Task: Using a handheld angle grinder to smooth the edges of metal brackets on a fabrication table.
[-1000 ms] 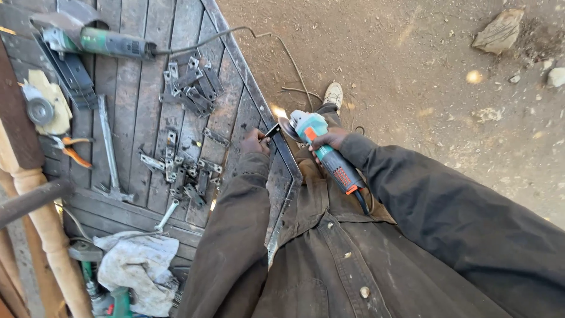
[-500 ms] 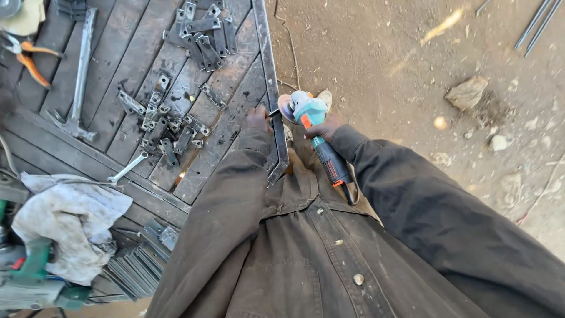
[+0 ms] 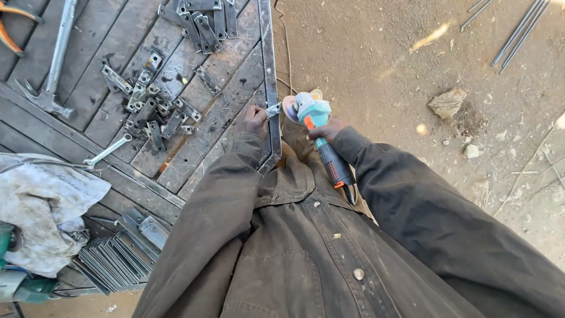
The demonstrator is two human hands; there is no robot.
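Left hand [image 3: 255, 119]: fingers closed on a small metal piece [image 3: 273, 109], held at the bench [image 3: 118, 47] edge rail.
Right hand [image 3: 331, 128]: wrapped around the grinder [image 3: 321, 138].
Grinder: disc just beside the piece, over the ground [image 3: 400, 70].
Bench: brackets [image 3: 154, 106], hammer [image 3: 54, 65], wrench [image 3: 107, 151].

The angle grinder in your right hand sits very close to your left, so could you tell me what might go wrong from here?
1. The left hand pinches a small metal piece right beside the grinder's disc; a slip could bring bare fingers onto it.
2. Neither hand wears a glove, so sparks or a hot edge could burn.
3. The angle grinder, gripped by the right hand alone, could kick toward the coat.
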